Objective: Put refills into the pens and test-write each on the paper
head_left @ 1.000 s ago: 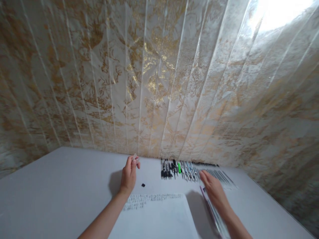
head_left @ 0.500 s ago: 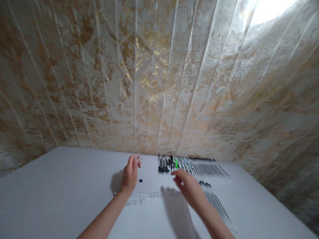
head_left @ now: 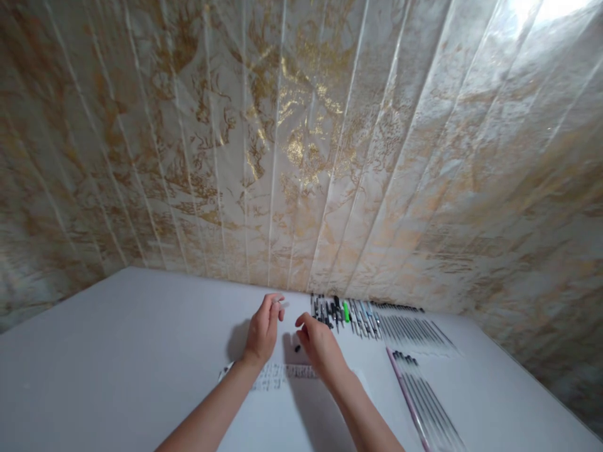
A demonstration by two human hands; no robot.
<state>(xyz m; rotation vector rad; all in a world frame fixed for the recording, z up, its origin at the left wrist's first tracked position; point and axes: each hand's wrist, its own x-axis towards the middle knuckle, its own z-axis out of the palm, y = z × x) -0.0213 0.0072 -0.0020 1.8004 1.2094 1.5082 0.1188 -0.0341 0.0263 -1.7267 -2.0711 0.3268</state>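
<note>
My left hand is closed above the white table, fingers curled round a small whitish, see-through piece whose kind I cannot make out. Close by on its right is my right hand, thumb and fingers drawn together in a pinch; whatever they hold, if anything, is too small or hidden to name. A small black piece lies on the table between the two hands. Below them is a sheet with rows of dark printed marks, partly covered by my forearms.
Behind my right hand lies a row of pens with a bright green piece among them. Thin dark rods lie farther right, and more rods beside a long pinkish strip. A gold-patterned curtain hangs behind the table.
My right hand has moved left from near the pens toward my left hand. The pinkish strip at the right now shows. The view has shifted slightly; my left hand keeps its pose.
</note>
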